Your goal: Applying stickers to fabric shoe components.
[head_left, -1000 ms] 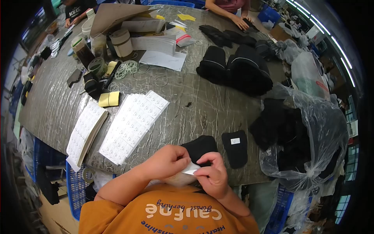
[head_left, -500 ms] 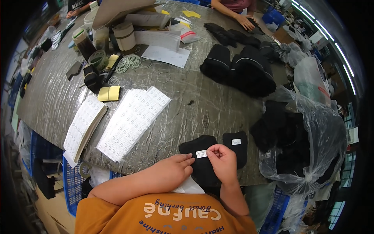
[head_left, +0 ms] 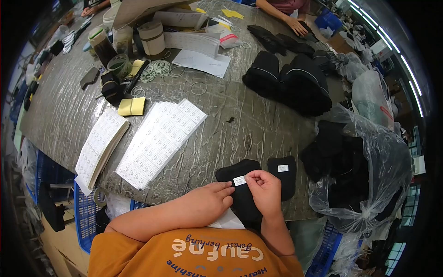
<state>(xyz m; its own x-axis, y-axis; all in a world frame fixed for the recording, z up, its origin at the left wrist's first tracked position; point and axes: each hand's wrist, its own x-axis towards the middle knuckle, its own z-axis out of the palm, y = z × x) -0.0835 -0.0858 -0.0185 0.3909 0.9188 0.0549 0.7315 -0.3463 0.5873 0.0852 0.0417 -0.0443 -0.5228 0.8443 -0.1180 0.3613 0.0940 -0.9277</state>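
Pinching the label's (head_left: 239, 180) edge occupies the right hand (head_left: 266, 191).

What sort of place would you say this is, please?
Likely a workshop or small factory handling cloth goods: sheets of small white labels lie on the table, banded black bundles lie farther back, and a clear plastic bag holds more black pieces.

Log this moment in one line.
right hand: pinching white label; left hand: beside label; label: over black piece; second black piece: labelled, alongside
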